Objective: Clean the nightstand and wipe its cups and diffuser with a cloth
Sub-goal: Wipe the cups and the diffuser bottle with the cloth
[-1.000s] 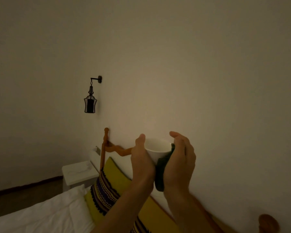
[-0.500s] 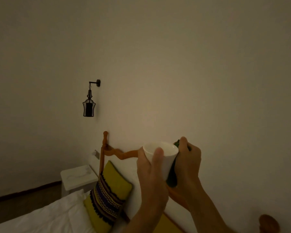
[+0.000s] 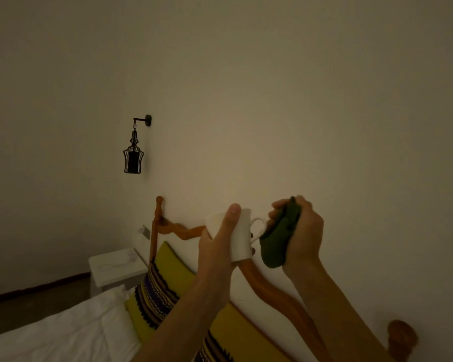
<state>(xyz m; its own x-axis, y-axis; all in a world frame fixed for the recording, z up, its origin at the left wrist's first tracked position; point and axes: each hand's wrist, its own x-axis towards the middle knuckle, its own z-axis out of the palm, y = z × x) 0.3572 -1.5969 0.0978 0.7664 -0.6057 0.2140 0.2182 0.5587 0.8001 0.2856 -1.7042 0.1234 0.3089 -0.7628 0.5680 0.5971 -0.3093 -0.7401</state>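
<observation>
Left hand [image 3: 217, 246] grips white mug [image 3: 239, 237] mid-air over bed; right hand [image 3: 302, 235] clutches green cloth [image 3: 279, 239] at mug handle; wiping underway, diffuser and nightstand seemingly left

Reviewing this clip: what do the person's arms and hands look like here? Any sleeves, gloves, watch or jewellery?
Both forearms are bare as far as the frame shows: no sleeves, no gloves. The left hand and right hand show no watch, bracelet or ring on the visible sides. The light is dim, so small details such as thin rings cannot be ruled out.
</observation>
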